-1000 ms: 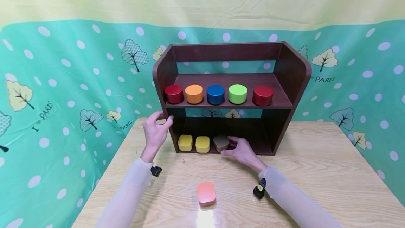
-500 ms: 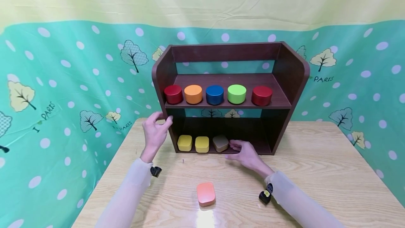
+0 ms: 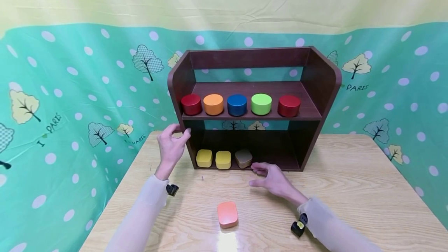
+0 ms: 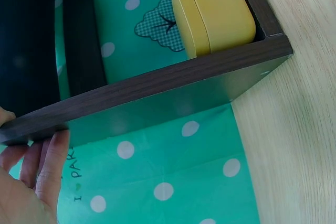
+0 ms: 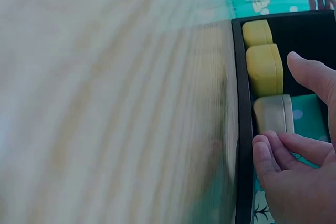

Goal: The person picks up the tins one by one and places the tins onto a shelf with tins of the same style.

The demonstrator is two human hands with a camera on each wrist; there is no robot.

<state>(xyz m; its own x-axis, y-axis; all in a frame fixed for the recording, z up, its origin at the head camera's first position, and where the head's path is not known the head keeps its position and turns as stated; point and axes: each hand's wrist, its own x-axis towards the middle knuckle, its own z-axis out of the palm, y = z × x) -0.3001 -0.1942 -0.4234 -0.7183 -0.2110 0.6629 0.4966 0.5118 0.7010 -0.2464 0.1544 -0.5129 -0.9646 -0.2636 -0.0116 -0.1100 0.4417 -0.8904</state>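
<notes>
My left hand [image 3: 170,147] grips the left side panel of a dark brown two-tier shelf [image 3: 252,58]; in the left wrist view its thumb and fingers [image 4: 50,166] lie on either face of the panel. On the lower tier stand two yellow rounded-square tins [image 3: 204,158] and, to their right, a grey-brown tin [image 3: 243,158]. My right hand [image 3: 274,180] is just in front of the lower tier, thumb and fingers apart, holding nothing. In the right wrist view its fingertips overlap the near end of the grey-brown tin [image 5: 273,114].
A pink rounded-square tin [image 3: 227,214] lies on the wooden table [image 3: 350,189] in front of the shelf. Along the upper tier stand several round tins: red, orange [image 3: 213,104], blue [image 3: 237,105], green [image 3: 261,104] and red. A patterned curtain [image 3: 70,100] hangs behind.
My right hand has let go of the grey-brown tin and drawn back toward the table front. The tin stays on the lower tier; my left hand keeps its grip.
</notes>
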